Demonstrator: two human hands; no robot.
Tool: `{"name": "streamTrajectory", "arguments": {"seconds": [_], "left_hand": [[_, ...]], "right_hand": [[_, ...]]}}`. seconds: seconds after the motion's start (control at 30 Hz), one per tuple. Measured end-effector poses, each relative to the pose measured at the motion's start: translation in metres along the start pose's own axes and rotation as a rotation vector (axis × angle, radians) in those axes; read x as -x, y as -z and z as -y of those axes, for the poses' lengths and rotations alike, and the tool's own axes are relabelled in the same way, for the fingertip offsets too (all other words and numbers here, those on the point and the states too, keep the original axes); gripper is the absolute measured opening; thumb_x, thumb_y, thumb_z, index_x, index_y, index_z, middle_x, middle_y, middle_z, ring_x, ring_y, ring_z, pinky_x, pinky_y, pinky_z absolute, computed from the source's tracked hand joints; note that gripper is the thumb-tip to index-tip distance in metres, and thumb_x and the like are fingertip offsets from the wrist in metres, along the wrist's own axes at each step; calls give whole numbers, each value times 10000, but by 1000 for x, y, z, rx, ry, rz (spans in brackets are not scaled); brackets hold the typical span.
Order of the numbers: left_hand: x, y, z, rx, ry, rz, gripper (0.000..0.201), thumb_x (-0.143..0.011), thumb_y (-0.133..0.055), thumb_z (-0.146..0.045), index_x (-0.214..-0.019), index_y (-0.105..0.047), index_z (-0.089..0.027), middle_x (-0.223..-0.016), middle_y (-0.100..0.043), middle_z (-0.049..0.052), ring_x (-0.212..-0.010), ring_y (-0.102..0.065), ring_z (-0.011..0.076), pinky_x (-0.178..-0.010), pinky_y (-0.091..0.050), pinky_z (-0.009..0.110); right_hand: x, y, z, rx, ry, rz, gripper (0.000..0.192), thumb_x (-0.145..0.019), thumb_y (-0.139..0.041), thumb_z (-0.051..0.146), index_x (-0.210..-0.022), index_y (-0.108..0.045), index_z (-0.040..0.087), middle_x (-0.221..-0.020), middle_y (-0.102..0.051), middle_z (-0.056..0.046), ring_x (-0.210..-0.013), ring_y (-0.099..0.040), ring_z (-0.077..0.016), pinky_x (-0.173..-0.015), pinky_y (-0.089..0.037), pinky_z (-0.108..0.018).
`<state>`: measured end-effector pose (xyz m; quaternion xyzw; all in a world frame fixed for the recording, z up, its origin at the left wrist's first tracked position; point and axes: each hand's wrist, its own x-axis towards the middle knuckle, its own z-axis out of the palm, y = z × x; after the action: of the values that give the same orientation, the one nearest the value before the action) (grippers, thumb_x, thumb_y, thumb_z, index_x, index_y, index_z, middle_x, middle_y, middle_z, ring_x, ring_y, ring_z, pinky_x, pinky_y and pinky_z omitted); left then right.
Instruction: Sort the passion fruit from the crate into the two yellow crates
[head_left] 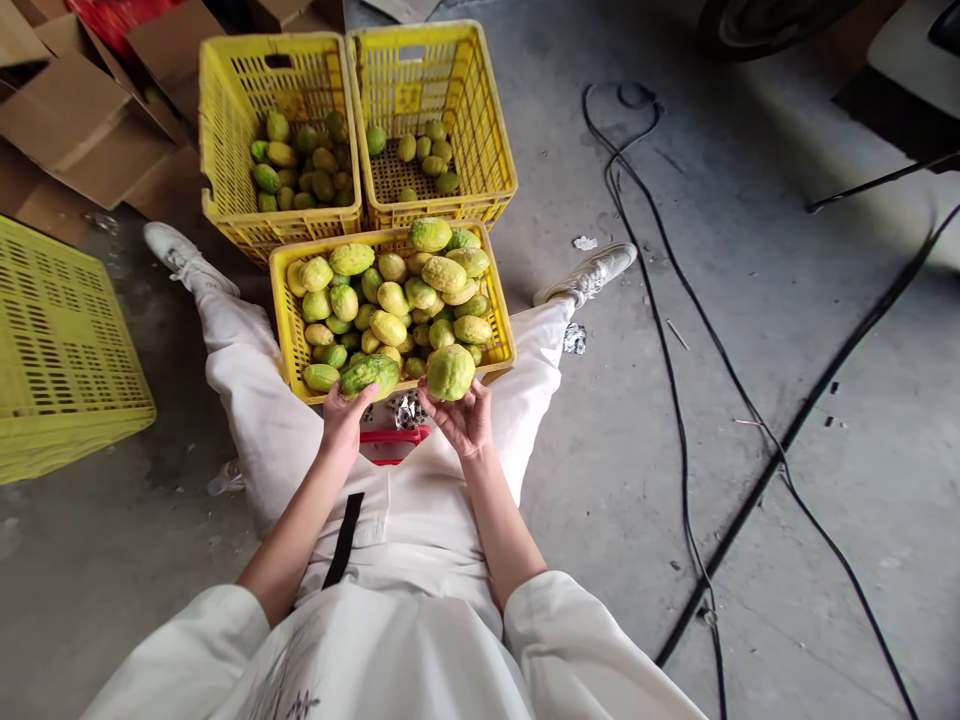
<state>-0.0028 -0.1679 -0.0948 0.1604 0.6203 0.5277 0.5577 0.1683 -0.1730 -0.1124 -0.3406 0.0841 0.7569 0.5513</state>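
My left hand (345, 422) is closed around a bumpy, elongated green fruit (370, 377). Close beside it, my right hand (466, 415) grips a rounder, wrinkled yellow-green fruit (450, 372), fingers behind and below it. Both fruits are held over the near rim of a shallow yellow crate (279, 300) between my legs. Heaped in that crate are many similar oval fruits (388, 327), ranging from green to yellow and looking like citrons or lemons; the exact kind I cannot tell.
Beyond the shallow crate stand two deeper yellow crates, the left one (225, 150) holding a layer of fruit and the right one (495, 150) only some. Another yellow crate (67, 330) is at left, below cardboard boxes (67, 115). Black cables (679, 400) cross the floor at right.
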Motion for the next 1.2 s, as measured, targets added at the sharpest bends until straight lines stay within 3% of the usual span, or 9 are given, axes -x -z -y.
{"name": "streamTrajectory", "arguments": {"seconds": [0.27,0.47,0.7,0.9,1.03,1.2], "left_hand": [[0,0,-2,35,-21,-15,350,-601,-865,-354,-828,-629,-229,-1002,-730,54,-1187,-614,282,-1058,-475,440],[-1,2,-2,89,-9,4,402,-567,-877,-413,-843,-643,-238,-975,-728,40,-1111,-638,254,-976,-490,389],[-3,8,4,107,118,88,406,-603,-845,-403,-911,-624,-257,-1031,-720,29,-1049,-648,210,-854,-471,336],[-6,8,8,111,152,-58,296,-635,-779,-383,-820,-598,-239,-945,-686,11,-806,-621,141,-671,-458,272],[-8,9,5,133,214,-50,296,-663,-724,-433,-860,-606,-246,-935,-684,50,-798,-622,182,-616,-475,301],[-9,10,-1,182,340,-5,362,-693,-702,-535,-908,-604,-262,-971,-690,78,-912,-648,246,-727,-550,394]], "right_hand": [[-6,10,-1,17,31,-47,429,-715,-759,439,-1064,-645,216,-963,-749,-58,-925,-715,-208,-766,-633,-298],[-7,6,-3,19,43,-50,426,-720,-764,452,-1053,-649,213,-975,-747,-54,-902,-707,-185,-775,-614,-265],[-3,10,-5,-34,22,-12,511,-748,-761,465,-1183,-605,246,-1028,-742,-49,-917,-694,-216,-814,-631,-409],[-2,13,-4,33,-13,0,532,-728,-794,446,-1176,-606,229,-1072,-759,-61,-916,-733,-219,-755,-653,-343],[0,9,-6,65,-31,51,526,-661,-849,434,-1093,-623,237,-1056,-776,-51,-889,-753,-222,-745,-661,-333],[-2,9,-6,96,-41,36,514,-639,-863,439,-1047,-643,219,-1042,-776,-51,-941,-748,-214,-773,-653,-299]]}}
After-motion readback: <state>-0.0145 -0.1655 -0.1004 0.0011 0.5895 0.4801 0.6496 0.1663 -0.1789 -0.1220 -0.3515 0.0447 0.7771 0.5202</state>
